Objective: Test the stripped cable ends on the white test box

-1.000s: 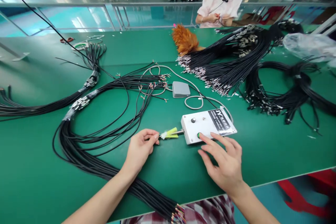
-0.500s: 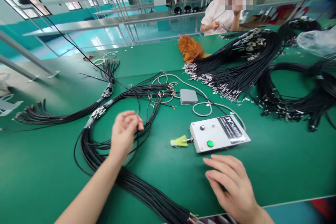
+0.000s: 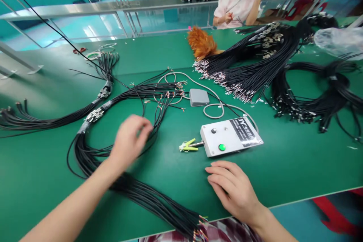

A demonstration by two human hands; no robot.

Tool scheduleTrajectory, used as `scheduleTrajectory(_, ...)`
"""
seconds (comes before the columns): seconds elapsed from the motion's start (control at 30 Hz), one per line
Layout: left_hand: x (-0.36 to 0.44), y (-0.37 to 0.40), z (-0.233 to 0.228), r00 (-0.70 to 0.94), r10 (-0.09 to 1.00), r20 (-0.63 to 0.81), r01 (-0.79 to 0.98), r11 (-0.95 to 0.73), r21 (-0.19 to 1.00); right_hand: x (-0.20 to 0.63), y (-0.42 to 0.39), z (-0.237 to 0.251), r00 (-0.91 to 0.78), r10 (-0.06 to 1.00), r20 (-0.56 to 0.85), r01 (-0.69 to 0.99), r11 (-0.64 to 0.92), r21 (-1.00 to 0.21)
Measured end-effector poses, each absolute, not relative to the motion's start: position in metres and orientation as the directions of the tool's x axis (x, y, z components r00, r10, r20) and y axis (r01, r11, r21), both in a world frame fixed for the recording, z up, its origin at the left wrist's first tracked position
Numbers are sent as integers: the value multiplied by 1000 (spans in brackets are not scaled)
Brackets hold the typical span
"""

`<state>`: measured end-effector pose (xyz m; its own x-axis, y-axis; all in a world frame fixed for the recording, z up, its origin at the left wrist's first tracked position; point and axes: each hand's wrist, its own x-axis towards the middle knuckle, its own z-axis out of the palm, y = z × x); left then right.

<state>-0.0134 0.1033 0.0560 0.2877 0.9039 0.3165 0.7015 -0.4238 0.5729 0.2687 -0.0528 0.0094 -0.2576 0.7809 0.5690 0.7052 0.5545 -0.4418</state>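
Note:
My left hand (image 3: pixel 129 140) is slightly blurred, with its fingers curled in a pinch at a black cable (image 3: pixel 141 106) that runs behind the fingertips. Around and under that forearm curves a thick bundle of black cables (image 3: pixel 159 196), with stripped coloured ends near the table's front edge. My right hand (image 3: pixel 231 187) hovers over the table with loosely bent fingers and holds nothing. Just beyond it lies a white control box (image 3: pixel 218 136) with a green button and a black label. From the box's left side sticks a rod carrying a yellow-green forked piece (image 3: pixel 189 145).
Behind the box sits a grey pedal-like block (image 3: pixel 199 97) with a looped grey cord. More black cable bundles (image 3: pixel 241 72) lie at the right, beside an orange feather duster (image 3: pixel 201 43) and a clear plastic bag (image 3: pixel 338 41). Across the table sits another person (image 3: pixel 236 2).
The view has shifted, so the table's things appear farther left and higher. My left hand has moved slightly right over the cables. My right hand's fingers have drawn closer together.

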Motion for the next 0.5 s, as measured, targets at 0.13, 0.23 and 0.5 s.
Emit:
scheduleTrajectory(0.13, 29, 16, 70, 906, 358, -226, 411, -617, 671, 270, -53, 9, -265, 797, 543, 703, 545, -457)
scheduleTrajectory(0.23, 42, -9, 70, 873, 359, -329, 485, -586, 649, 270, -53, 10, -279, 797, 536, 697, 551, -458)
scheduleTrajectory(0.5, 45, -2, 68, 847, 413, -335, 514, -475, 715, 269, -52, 10, -242, 806, 540, 696, 532, -482)
